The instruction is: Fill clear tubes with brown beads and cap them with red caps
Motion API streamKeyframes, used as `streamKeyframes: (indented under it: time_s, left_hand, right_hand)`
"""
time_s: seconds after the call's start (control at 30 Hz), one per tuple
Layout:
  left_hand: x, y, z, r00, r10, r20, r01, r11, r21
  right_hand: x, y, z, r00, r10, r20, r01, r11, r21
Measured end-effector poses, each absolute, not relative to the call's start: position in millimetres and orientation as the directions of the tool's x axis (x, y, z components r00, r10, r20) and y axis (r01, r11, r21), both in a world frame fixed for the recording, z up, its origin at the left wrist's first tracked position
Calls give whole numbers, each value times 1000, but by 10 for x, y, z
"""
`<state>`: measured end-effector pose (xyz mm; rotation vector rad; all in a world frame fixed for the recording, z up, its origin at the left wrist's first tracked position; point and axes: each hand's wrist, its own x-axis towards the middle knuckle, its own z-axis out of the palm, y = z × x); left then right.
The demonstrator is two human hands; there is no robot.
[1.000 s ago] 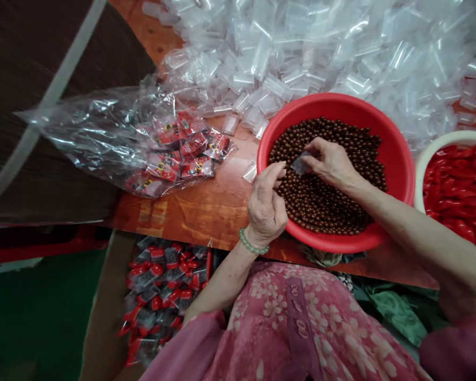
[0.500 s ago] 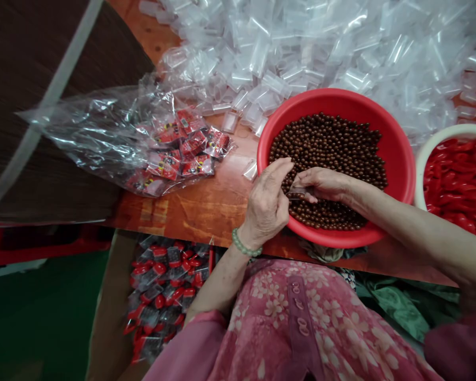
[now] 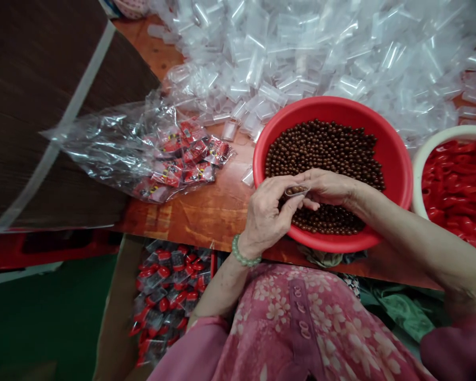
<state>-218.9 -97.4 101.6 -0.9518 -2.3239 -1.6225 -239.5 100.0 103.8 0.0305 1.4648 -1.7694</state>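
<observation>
A small clear plastic container [image 3: 296,191] with brown balls showing in its open end is held between both hands, above the near left part of a red basin [image 3: 396,182]. My left hand [image 3: 266,207], with a green bead bracelet [image 3: 244,253] at its wrist, is closed on the container with thumb and fingers. From the other side my right hand [image 3: 325,186] grips it too, its fingertips partly hidden behind the container. Small round brown balls [image 3: 321,145] cover much of the basin's floor.
A heap of clear plastic containers [image 3: 301,47] covers the back of the table. Left lies a clear bag with red packets [image 3: 182,159]. A white-rimmed tub [image 3: 418,174] of red plastic parts stands right. Below the edge, a carton holds several red-capped containers [image 3: 170,280].
My left hand has closed onto the container, where its fingers were raised beside it before. The container now shows its open end with brown balls inside. The view has shifted slightly.
</observation>
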Motion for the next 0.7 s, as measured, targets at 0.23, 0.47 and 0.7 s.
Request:
streamKeyframes:
  time_s: [0.23, 0.47, 0.7]
  left_hand:
    - [-2163, -1038, 1114, -835, 488, 253, 307, 31, 951]
    - [-2160, -972, 1068, -815, 548, 186, 182, -62, 981]
    - [-2126, -905, 1134, -698, 710, 94, -3, -134, 991]
  right_hand:
    - [-2432, 1214, 1249, -782, -459, -422, 158, 509, -846]
    - [-2106, 1395, 1610, -936, -349, -43, -212, 657, -724]
    - [-1934, 1295, 1964, -897, -440, -29, -197, 459, -866]
